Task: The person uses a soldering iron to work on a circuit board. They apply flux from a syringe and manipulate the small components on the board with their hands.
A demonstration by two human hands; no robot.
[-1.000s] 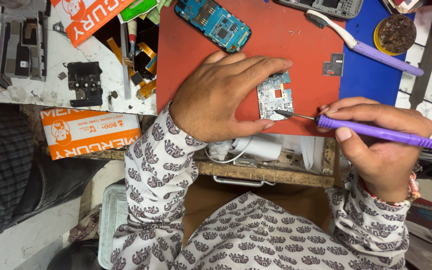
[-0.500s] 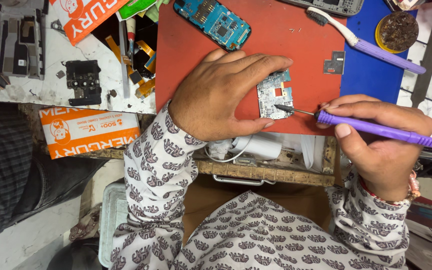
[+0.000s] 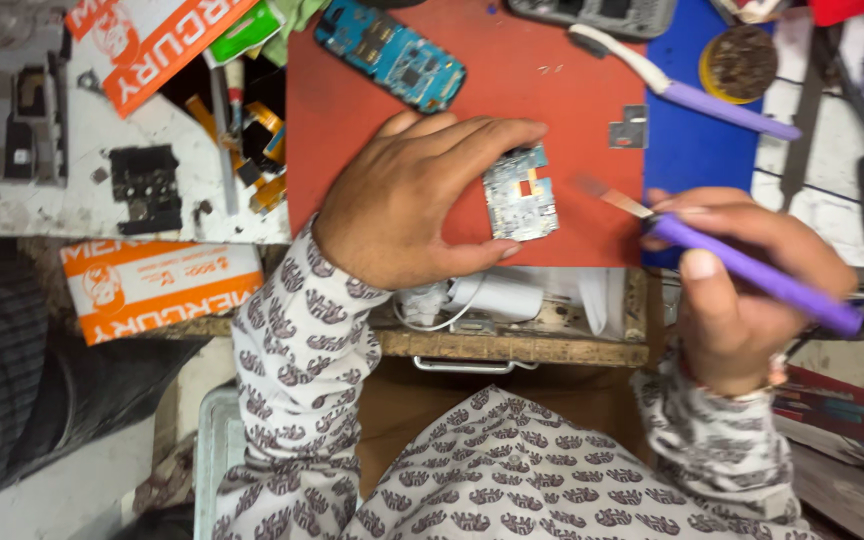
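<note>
My left hand (image 3: 417,195) rests on the red mat (image 3: 552,60) and pinches a small blue-grey phone circuit board (image 3: 520,193) between the thumb and fingers. My right hand (image 3: 742,285) grips a purple-handled tool (image 3: 752,272) with a thin metal tip. The tip hovers a little to the right of the board and does not touch it.
A blue phone board (image 3: 392,55) lies at the mat's top left. A second purple-handled tool (image 3: 682,90) and a small metal plate (image 3: 634,126) lie by the blue mat (image 3: 697,140). A round tin (image 3: 742,60), orange boxes (image 3: 152,285) and loose black parts (image 3: 147,185) surround the work area.
The tool tip has pulled back from the board's right edge to the right. My left hand still holds the board in place.
</note>
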